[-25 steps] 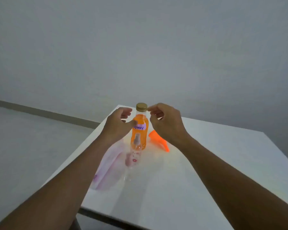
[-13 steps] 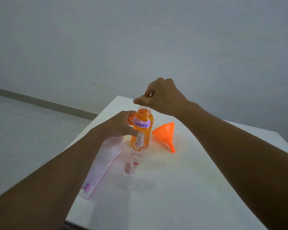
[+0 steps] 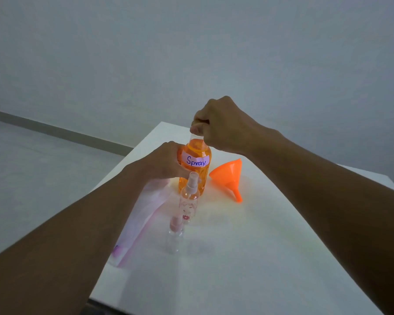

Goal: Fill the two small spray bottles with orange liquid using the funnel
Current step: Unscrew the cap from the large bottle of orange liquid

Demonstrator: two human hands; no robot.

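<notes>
Head view
Left hand [image 3: 166, 161]: wrapped round the left side of the orange bottle [image 3: 194, 169], fingers clenched on its body beside the label.
Right hand [image 3: 218, 126]: closed over the top of the orange bottle, fingers [image 3: 197, 128] clamped round the cap, which is hidden under them.
Orange bottle: upright on the white surface [image 3: 248, 258], nearly full of orange liquid, white label reading "Spray".
Taller spray bottle [image 3: 189, 201]: clear, upright just in front of the orange bottle, pump head on, pink print on its side; its contents cannot be told.
Smaller spray bottle [image 3: 175, 235]: clear with a pinkish top, upright, nearer the camera than the taller one.
Funnel [image 3: 230, 178]: orange, lying on its side just right of the orange bottle, spout pointing toward the camera.
Pink-and-white packet [image 3: 143, 214]: flat on the surface, left of the spray bottles, partly under the left forearm.
</notes>
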